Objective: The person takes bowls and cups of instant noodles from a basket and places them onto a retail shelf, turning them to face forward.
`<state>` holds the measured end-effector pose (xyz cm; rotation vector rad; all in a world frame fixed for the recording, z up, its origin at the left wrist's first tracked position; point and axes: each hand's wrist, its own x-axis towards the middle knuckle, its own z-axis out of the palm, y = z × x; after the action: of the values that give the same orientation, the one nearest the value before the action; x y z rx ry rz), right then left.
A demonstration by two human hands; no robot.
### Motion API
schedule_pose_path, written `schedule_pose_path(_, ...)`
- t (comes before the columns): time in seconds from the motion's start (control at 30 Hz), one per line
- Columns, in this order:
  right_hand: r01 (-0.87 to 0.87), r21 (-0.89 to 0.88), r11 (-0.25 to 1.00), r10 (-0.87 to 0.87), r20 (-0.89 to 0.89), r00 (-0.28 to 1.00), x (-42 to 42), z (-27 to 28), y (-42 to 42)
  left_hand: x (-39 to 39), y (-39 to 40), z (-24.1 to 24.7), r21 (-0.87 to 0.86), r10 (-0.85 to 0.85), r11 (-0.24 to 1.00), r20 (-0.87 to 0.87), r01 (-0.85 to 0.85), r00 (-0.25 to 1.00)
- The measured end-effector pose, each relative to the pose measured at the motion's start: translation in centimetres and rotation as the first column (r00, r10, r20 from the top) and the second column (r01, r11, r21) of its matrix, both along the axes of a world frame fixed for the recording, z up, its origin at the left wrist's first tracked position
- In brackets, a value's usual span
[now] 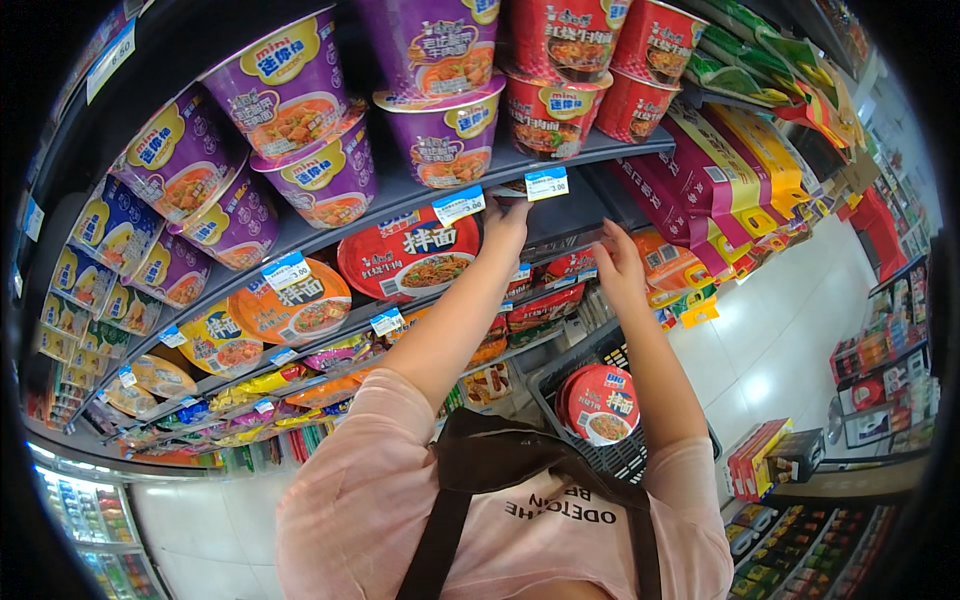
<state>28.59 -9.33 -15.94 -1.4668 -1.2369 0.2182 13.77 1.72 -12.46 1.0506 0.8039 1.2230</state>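
My left hand (pixel 510 221) reaches in under the upper shelf, between two price tags. Its fingertips are partly hidden, and a sliver of a package shows by them; whether it is gripped I cannot tell. Left of this hand a red instant noodle bowl (pixel 409 259) stands on edge on the lower shelf, its lid facing out. My right hand (pixel 621 259) is at the right end of that shelf, near its front edge, fingers apart and holding nothing. Below it, a black plastic basket (pixel 551 382) holds several red noodle bowls (pixel 600 405), gathered at its left side.
Stacked purple noodle cups (pixel 315 165) and red cups (pixel 555 112) line the upper shelf (pixel 600 150). Orange and yellow bowls (pixel 292 300) stand further left. Purple multipacks (pixel 697 187) hang out at the right. Boxes (pixel 757 457) stand by the aisle floor (pixel 750 345).
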Motion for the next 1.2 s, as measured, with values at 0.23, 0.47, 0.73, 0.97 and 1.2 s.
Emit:
schedule_pose_path(0.23, 0.026, -0.076, 0.997, -0.018, 0.102, 0.995, -2.9, 0.6, 8.9, 2.5, 6.0, -3.7, -0.410, 0.018, 0.903, 0.331, 0.126, 0.943)
schedule_pose_path(0.47, 0.238, -0.289, 0.927, -0.228, 0.070, 0.971, -0.2, -1.8, 13.7, 3.5, 5.3, -1.5, -0.603, 0.179, 0.792, 0.072, -0.100, 0.981)
schedule_pose_path(0.73, -0.094, -0.478, 0.873, -0.173, -0.484, 0.858, 1.7, -2.9, 17.2, 5.6, 7.3, -5.0, -0.463, 0.214, 0.886, 0.337, -0.037, 0.917)
schedule_pose_path(0.97, -0.326, -0.267, 0.907, 0.001, -0.774, 0.634, -1.5, -4.9, 21.5, 2.7, 8.8, -4.9, -0.437, 0.342, 0.879, 0.300, -0.190, 0.891)
schedule_pose_path(1.2, -0.260, -0.294, 0.920, -0.019, -0.695, 0.719, 2.1, -8.0, 22.3, 4.1, 7.0, -3.3, -0.426, 0.322, 0.883, 0.250, -0.195, 0.913)
